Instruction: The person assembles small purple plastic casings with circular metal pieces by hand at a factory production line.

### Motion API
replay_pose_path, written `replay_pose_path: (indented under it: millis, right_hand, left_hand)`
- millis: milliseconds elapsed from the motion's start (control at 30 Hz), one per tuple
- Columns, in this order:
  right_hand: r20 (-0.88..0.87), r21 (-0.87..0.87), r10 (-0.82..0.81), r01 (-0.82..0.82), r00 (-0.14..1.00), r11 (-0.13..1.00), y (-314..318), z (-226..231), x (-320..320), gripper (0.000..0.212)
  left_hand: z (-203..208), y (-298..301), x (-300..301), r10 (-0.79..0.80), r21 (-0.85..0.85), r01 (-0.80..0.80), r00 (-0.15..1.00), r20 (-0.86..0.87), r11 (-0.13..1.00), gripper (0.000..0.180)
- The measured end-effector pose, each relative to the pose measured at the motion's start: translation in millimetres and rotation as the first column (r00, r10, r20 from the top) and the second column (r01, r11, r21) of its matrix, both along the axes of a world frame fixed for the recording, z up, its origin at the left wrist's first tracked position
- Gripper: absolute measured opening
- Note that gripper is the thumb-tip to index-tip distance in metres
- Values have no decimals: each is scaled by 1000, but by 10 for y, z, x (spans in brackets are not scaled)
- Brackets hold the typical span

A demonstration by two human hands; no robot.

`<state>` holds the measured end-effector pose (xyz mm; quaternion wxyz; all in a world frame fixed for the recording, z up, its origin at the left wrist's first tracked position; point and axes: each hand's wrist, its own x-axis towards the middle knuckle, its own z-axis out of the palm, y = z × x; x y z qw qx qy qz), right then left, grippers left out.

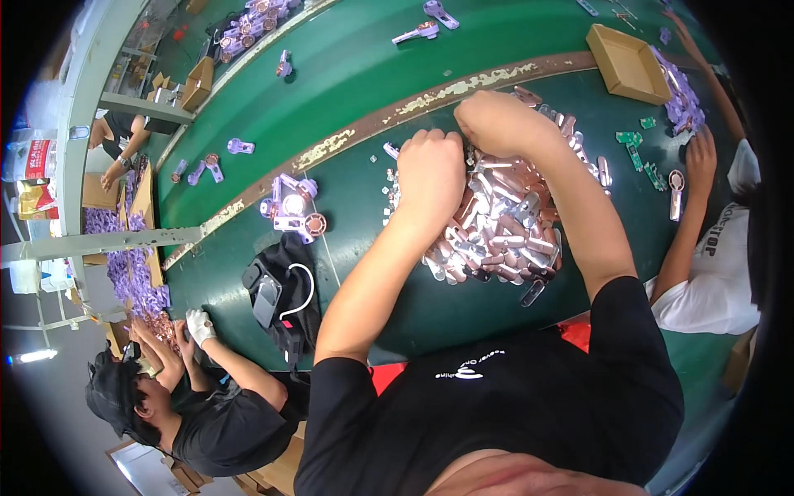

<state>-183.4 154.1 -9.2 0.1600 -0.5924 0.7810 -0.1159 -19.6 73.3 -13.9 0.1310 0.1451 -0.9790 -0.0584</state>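
Both my forearms reach over a dark green tabletop [372, 306]. My left hand [432, 169] is closed, knuckles up, at the left edge of a heap of shiny pinkish and silver oblong casings [509, 227]. Just left of it lie small whitish pieces [389, 192] and a small pale oblong piece [390, 150]. My right hand [503, 124], bent at the wrist and also closed, is over the far side of the heap. The backs of both hands hide whatever their fingers hold.
A cluster of purple handheld fans [291, 205] and a black bag [289, 306] lie to my left. Beyond a worn ledge [322, 153], a green belt carries scattered fans [415, 33]. Rightward are green circuit boards [633, 153], a cardboard tray [624, 66] and a co-worker's arm [695, 198].
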Motion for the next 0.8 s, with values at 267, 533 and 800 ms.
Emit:
replay_pose_path:
  millis: [267,533,800]
  right_hand:
    - [711,-262,70,171,700,950,37,227,-246,12]
    - [970,-48,-33,326,241,944,7,295,-75,9]
    - [997,-81,74,251,39,964,9,200,-174,12]
  left_hand:
    - [231,-166,60,165,353,13,867,-470,936,11]
    - [153,-272,63,-100,106,220,755,-648,970,28]
    - [237,-419,52,-410,-167,395,682,-606,903,35]
